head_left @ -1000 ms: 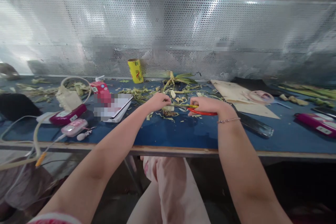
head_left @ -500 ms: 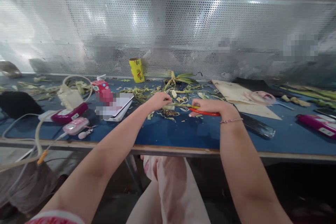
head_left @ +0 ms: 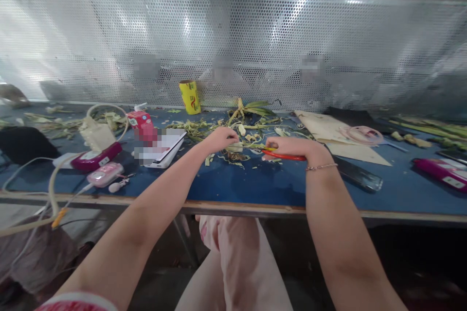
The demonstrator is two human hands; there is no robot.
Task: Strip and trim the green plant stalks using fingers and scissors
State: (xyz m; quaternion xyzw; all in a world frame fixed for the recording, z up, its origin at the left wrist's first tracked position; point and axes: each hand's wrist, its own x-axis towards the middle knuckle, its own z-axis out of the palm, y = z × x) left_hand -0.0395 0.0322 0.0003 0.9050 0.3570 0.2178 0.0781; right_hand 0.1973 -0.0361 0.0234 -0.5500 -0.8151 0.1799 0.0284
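Note:
My left hand (head_left: 218, 139) is closed around a pale plant stalk (head_left: 236, 147) lying on the blue table (head_left: 233, 182). My right hand (head_left: 294, 146) grips red-handled scissors (head_left: 282, 156) whose blades point left at the stalk. Both hands rest on the table near its middle, close together. Cut green and yellowish trimmings (head_left: 233, 158) lie scattered under and behind the hands.
A yellow roll (head_left: 189, 97) stands by the perforated metal screen (head_left: 233, 48). Left lie a phone (head_left: 164, 148), a red carton (head_left: 140, 120), pink devices (head_left: 104, 175) and cables. Right lie cardboard sheets (head_left: 328, 129), a black phone (head_left: 359, 179), a magenta device (head_left: 440, 173) and green stalks (head_left: 430, 130).
Almost nothing has changed. Both hands stay on the stalk and scissors; the view has shifted slightly.

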